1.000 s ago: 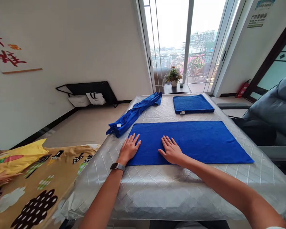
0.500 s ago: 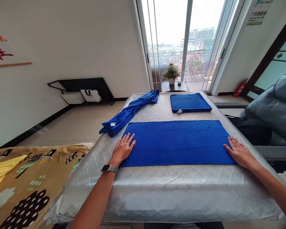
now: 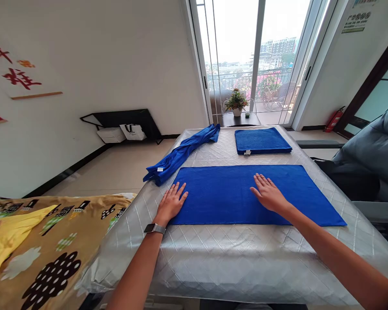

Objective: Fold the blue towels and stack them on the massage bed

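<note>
A blue towel (image 3: 220, 193) lies spread out flat across the silver quilted table cover (image 3: 233, 254). On its left end rests my left hand (image 3: 172, 201), palm down with the fingers spread and a watch (image 3: 154, 228) on the wrist. My right hand (image 3: 269, 193) is flat over the towel, right of its middle, with fingers stretched out; neither hand grips anything. Beyond the towel sits a neat stack of folded blue towels (image 3: 262, 140) with a white tag at its front edge. At the far left, a bunched blue towel (image 3: 184, 153) stretches diagonally along the cover's edge.
A bed with a brown patterned blanket (image 3: 93, 241) and a yellow cloth (image 3: 16, 237) stands on the left. On the right is a grey padded seat (image 3: 375, 150). A potted plant (image 3: 236, 103) stands beyond the table by the glass door; a fire extinguisher (image 3: 334, 119) is by the right wall.
My right hand has slid from the towel's right edge leftward to near its middle. My left hand stays on the left end. The view has turned slightly left.
</note>
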Motion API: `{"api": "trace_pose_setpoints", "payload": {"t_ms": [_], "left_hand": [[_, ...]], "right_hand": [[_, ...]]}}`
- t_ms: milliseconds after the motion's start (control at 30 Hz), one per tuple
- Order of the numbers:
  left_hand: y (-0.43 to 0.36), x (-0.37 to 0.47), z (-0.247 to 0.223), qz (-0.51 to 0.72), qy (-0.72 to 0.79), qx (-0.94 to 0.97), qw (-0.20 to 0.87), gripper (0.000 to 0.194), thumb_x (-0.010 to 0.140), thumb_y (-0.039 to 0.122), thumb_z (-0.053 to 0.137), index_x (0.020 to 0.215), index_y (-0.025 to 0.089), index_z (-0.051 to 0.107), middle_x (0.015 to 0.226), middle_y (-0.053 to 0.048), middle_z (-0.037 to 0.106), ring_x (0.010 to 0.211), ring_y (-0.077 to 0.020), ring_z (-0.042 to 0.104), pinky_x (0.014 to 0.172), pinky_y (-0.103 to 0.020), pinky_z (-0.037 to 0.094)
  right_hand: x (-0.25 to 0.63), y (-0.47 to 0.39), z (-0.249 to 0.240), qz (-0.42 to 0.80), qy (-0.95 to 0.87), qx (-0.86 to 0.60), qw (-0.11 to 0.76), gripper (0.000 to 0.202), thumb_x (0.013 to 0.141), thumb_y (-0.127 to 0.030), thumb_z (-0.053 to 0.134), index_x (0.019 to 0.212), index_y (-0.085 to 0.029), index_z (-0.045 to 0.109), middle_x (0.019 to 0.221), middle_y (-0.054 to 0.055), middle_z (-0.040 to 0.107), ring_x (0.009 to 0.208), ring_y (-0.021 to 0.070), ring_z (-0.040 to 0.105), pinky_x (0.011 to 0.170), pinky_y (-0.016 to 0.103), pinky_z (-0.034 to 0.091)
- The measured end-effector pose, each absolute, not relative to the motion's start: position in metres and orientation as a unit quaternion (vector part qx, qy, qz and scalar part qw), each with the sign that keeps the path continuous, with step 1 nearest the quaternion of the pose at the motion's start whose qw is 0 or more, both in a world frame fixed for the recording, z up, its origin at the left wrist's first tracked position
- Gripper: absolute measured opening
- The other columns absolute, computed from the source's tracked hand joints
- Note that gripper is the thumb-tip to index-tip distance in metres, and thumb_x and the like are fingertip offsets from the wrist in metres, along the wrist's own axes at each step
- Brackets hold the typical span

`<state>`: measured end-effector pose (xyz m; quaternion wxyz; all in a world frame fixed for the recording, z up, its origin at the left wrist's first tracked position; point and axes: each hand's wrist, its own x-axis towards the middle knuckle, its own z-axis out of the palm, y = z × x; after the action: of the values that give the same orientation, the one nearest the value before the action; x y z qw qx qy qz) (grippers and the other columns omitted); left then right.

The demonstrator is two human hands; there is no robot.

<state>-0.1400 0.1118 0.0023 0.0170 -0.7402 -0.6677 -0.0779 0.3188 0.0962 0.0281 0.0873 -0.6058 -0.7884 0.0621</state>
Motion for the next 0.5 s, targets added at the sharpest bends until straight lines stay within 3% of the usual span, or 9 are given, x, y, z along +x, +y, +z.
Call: {"api": "trace_pose_setpoints", "payload": {"t_ms": [133,233,367,500], "left_hand": [[0.109,-0.138,0.004,-0.080,-0.670,-0.738,0.013,0.061,0.107,0.053,0.029,0.161,0.027,0.036,0.169,-0.008,0.029,0.157,-0.0272,0.023,0.127,-0.050,0.019],[0.106,-0.135,0.008,-0.077,-0.677,-0.732,0.006,0.061,0.106,0.054,0.031,0.161,0.028,0.035,0.169,-0.008,0.028,0.157,-0.0272,0.022,0.127,-0.050,0.019],[0.104,-0.133,0.009,-0.078,-0.680,-0.729,0.000,0.061,0.107,0.054,0.030,0.161,0.028,0.036,0.170,-0.009,0.027,0.158,-0.0268,0.022,0.128,-0.049,0.018],[0.107,-0.135,0.003,-0.087,-0.677,-0.731,0.008,0.061,0.106,0.055,0.031,0.161,0.030,0.035,0.170,-0.008,0.027,0.157,-0.0277,0.023,0.127,-0.050,0.019]], "right_hand": [[0.223,0.130,0.034,0.109,-0.818,-0.557,0.091,0.083,0.103,-0.067,0.010,0.165,-0.013,0.023,0.171,0.012,0.016,0.159,0.0247,0.011,0.129,0.047,0.010],[0.199,0.149,0.029,0.108,-0.812,-0.568,0.073,0.083,0.104,-0.064,0.011,0.165,-0.009,0.021,0.171,0.014,0.014,0.159,0.0256,0.010,0.128,0.047,0.009],[0.241,0.164,0.015,0.087,-0.787,-0.608,0.055,0.082,0.104,-0.064,0.012,0.165,-0.012,0.021,0.171,0.011,0.016,0.159,0.0247,0.012,0.128,0.047,0.009],[0.348,0.171,0.002,0.056,-0.726,-0.684,0.038,0.078,0.103,-0.062,0.014,0.166,-0.015,0.020,0.172,0.008,0.016,0.159,0.0234,0.012,0.129,0.045,0.009]]}}
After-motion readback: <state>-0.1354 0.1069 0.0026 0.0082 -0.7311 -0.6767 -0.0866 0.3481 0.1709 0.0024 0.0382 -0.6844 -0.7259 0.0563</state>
